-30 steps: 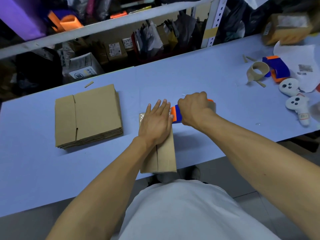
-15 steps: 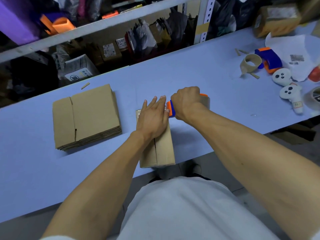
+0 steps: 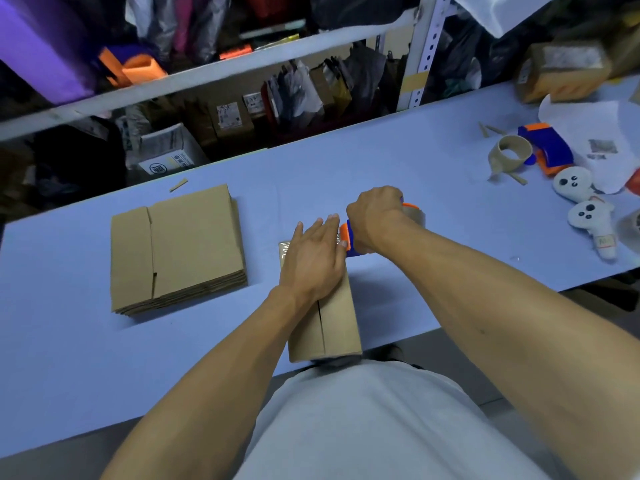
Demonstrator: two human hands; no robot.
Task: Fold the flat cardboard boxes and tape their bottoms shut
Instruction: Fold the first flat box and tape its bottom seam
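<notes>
A folded cardboard box (image 3: 332,327) stands bottom-up at the near edge of the blue table (image 3: 415,188), its two flaps meeting in a centre seam. My left hand (image 3: 313,261) lies flat on the far half of those flaps, fingers straight. My right hand (image 3: 375,216) grips a blue and orange tape dispenser (image 3: 348,239) at the box's far right corner; its tape roll shows just behind the hand. A shiny strip of tape shows at the box's far left corner. A stack of flat cardboard boxes (image 3: 176,251) lies to the left.
At the right of the table lie an empty tape core (image 3: 510,157), a second blue and orange dispenser (image 3: 550,150), two white controllers (image 3: 588,216), white paper and a taped cardboard parcel (image 3: 564,71). Cluttered shelves stand behind the table.
Both hands stay on the box and dispenser, with almost no shift. The view has tilted slightly, so everything sits a little differently in the frame.
</notes>
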